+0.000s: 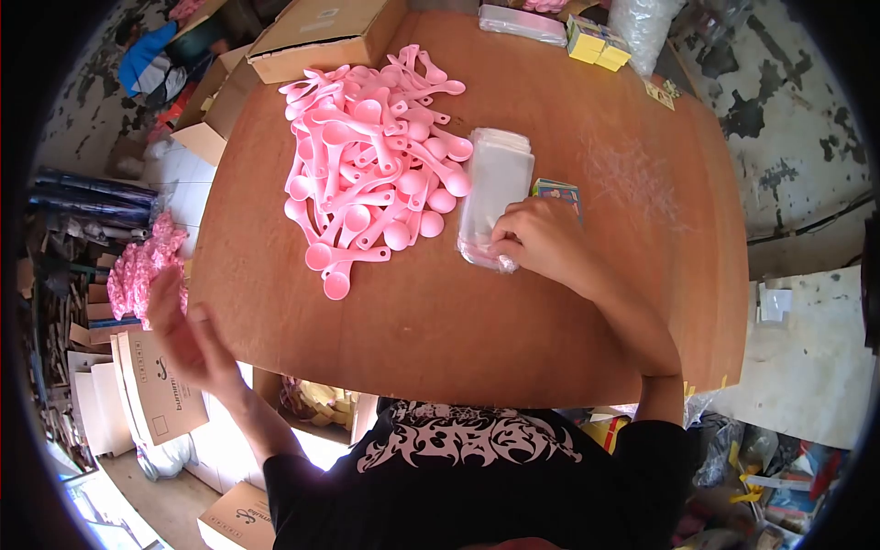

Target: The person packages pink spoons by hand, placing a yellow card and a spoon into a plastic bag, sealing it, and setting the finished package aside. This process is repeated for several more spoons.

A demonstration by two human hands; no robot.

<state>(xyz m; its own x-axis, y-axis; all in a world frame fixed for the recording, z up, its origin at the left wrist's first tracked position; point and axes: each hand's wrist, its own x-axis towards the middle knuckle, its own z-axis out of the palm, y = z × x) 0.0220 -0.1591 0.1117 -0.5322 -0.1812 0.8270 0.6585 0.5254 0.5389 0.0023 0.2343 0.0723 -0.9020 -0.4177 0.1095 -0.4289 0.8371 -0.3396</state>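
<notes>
My right hand (541,240) is at the near end of a stack of clear plastic bags (497,179), its fingers pinched together on the edge of a bag. Partly behind that hand lies a small stack of printed cards (559,191). To the left of the bags is a big heap of pink measuring spoons (367,156), tangled together. My left hand (188,335) is raised off the table's left edge, slightly blurred, fingers stretched out and holding nothing.
The brown wooden table (440,339) bears a cardboard box (321,37) at the back left. Yellow small boxes (598,43) and a plastic packet (522,25) lie at the far edge. Cartons (160,385) and pink wrapped bundles (147,266) stand left. Another person (151,60) is at the upper left.
</notes>
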